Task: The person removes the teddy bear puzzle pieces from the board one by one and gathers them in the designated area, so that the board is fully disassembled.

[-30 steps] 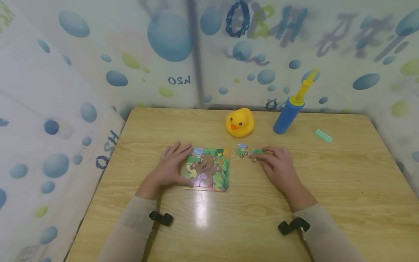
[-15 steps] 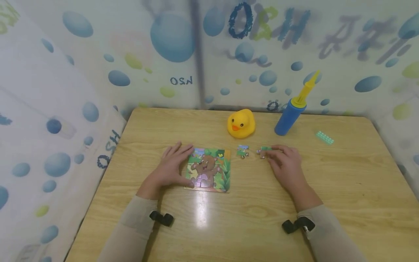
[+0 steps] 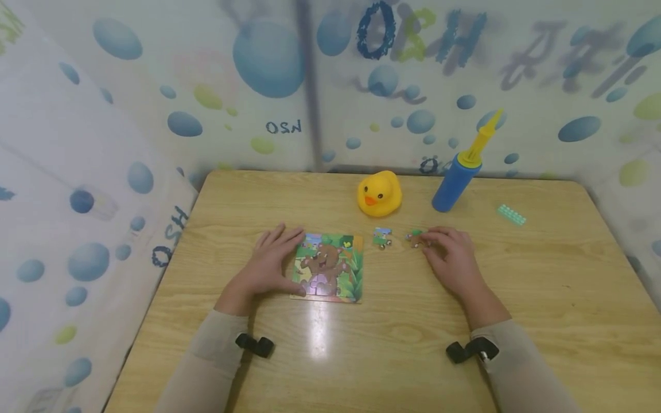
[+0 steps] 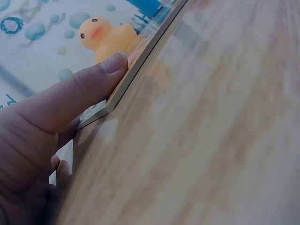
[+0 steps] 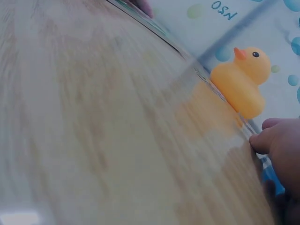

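Observation:
In the head view a square jigsaw puzzle [image 3: 330,268] with a brown bear picture lies flat on the table. My left hand [image 3: 268,264] spreads along its left side, thumb near the lower left corner and fingers at the upper left. The left wrist view shows the thumb [image 4: 93,84] pressed on the puzzle's top near its edge. To the right, my right hand [image 3: 451,255] pinches a loose puzzle piece [image 3: 415,238] with green and brown on it, low at the table; the fingertips cover part of it. Another loose piece [image 3: 383,237] lies between that one and the puzzle.
A yellow rubber duck [image 3: 379,194] sits behind the loose pieces. A blue hand pump [image 3: 455,182] with a yellow nozzle stands farther right, and a mint-green studded brick [image 3: 511,214] lies beyond it. A patterned wall borders the back of the wooden table [image 3: 392,355].
My right hand has moved right with its piece, drawing it apart from the other loose piece, and the held piece has turned slightly. My left hand and the puzzle have stayed in place.

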`<action>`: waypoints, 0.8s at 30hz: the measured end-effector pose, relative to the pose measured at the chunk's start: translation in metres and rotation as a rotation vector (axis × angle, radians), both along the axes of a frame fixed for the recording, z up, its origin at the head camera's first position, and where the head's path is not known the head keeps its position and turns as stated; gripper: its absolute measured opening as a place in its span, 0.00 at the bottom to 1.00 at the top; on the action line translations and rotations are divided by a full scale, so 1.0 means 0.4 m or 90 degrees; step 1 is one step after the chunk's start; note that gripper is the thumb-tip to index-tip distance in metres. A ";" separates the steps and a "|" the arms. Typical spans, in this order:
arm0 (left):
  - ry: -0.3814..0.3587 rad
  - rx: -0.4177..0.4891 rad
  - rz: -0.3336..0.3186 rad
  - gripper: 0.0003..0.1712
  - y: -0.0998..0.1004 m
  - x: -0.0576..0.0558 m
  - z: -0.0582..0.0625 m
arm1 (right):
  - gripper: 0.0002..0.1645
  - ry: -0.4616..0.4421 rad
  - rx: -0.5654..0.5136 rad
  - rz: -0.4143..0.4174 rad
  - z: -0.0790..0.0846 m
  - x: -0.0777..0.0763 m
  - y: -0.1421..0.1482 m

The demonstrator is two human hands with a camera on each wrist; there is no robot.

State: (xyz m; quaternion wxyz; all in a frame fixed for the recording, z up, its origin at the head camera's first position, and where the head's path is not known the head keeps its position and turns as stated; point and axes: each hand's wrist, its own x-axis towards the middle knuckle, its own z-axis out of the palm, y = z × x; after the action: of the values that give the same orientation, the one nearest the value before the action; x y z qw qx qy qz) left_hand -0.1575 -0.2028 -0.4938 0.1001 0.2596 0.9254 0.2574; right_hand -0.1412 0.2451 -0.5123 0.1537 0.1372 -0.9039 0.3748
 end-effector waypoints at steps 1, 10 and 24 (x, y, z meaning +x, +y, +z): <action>0.000 0.000 0.000 0.80 0.000 0.000 0.001 | 0.15 -0.003 -0.001 -0.002 0.001 0.000 0.000; 0.003 0.006 0.001 0.80 -0.001 -0.002 0.004 | 0.16 -0.017 0.005 -0.001 0.004 -0.003 0.000; 0.009 -0.002 -0.004 0.79 -0.003 -0.002 -0.007 | 0.21 0.008 -0.001 -0.006 0.013 0.007 -0.016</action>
State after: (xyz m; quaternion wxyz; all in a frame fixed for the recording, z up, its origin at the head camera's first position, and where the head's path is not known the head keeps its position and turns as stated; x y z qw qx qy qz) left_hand -0.1584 -0.2041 -0.4967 0.0945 0.2640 0.9258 0.2535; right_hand -0.1386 0.2386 -0.5070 0.1610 0.1351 -0.9032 0.3742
